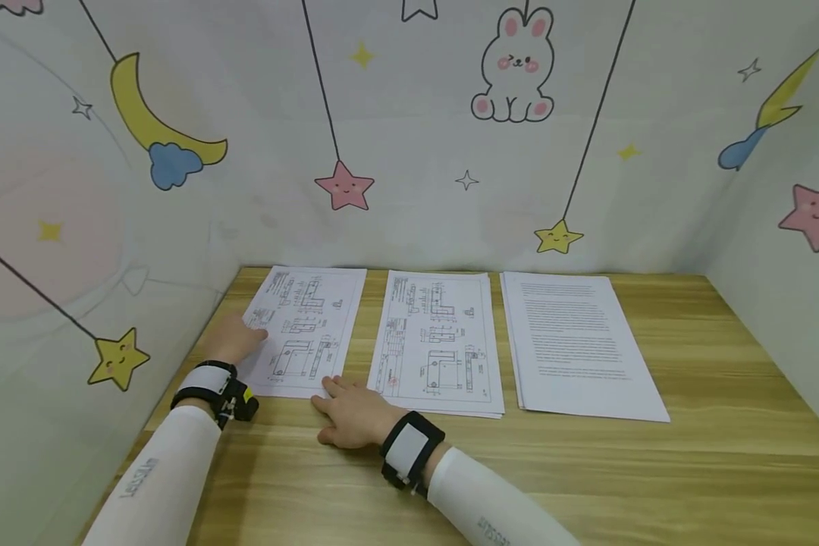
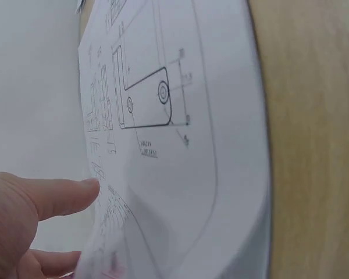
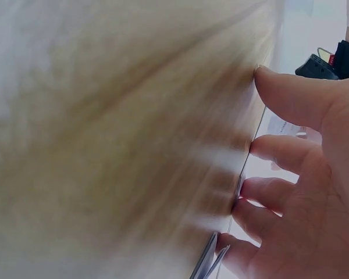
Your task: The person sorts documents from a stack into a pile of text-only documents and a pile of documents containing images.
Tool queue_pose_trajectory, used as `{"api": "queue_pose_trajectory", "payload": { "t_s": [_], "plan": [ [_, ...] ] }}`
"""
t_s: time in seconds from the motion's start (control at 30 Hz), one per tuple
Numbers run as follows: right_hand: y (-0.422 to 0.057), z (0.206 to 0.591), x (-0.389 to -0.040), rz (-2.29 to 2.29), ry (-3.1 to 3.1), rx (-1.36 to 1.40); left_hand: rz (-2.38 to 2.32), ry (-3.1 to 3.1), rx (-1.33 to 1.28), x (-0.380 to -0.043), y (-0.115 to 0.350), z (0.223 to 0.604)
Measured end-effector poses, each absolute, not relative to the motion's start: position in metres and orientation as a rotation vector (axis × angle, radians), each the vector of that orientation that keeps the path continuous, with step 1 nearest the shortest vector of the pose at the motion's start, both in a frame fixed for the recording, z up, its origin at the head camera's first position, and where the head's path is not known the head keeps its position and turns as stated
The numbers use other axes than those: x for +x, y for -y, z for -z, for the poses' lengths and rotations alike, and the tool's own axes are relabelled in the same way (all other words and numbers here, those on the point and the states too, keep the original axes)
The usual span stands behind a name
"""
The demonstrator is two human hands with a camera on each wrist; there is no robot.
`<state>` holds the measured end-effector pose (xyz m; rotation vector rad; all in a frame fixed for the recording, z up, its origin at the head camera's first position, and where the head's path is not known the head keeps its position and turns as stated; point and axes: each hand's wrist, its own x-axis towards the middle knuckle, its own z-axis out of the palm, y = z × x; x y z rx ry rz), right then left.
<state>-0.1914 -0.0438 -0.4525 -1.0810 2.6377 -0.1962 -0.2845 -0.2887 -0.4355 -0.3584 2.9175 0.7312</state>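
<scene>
A sheet with technical drawings (image 1: 293, 326) lies at the table's left, bent up along its left side in the left wrist view. My left hand (image 1: 235, 340) holds that side, the thumb (image 2: 70, 196) over the printed face and another finger partly hidden by the paper. My right hand (image 1: 358, 413) rests spread, palm down, at the sheet's lower right corner. Its fingertips (image 3: 264, 152) touch the wooden table and paper edge in the right wrist view. Just right of this hand lies a middle stack of drawing sheets (image 1: 440, 341).
A stack of text pages (image 1: 573, 341) lies to the right of the drawings on the wood-grain table (image 1: 710, 425). A pale wall cloth (image 1: 409, 136) printed with stars and a rabbit stands behind, and similar cloth closes both sides. Both wrists wear black straps.
</scene>
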Motion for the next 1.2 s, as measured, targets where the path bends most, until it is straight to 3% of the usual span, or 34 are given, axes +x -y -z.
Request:
{"api": "queue_pose_trajectory", "payload": {
  "t_s": [0.3,0.67,0.87,1.2],
  "plan": [
    [0.041,0.455,-0.193,0.343,-2.611,-1.033,-1.011,-2.737,-0.395,-0.287,0.303,0.436],
    [0.021,0.452,-0.201,0.863,-2.569,-0.881,-1.338,-2.617,-0.443,-0.286,0.301,0.426],
    [0.004,0.443,-0.215,1.325,-2.542,-0.639,-1.462,-2.579,-0.462,-0.279,0.293,0.415],
    [-0.014,0.432,-0.241,1.917,-2.134,-0.086,-1.53,-2.591,-0.22,-0.262,0.273,0.396]
  ]
}}
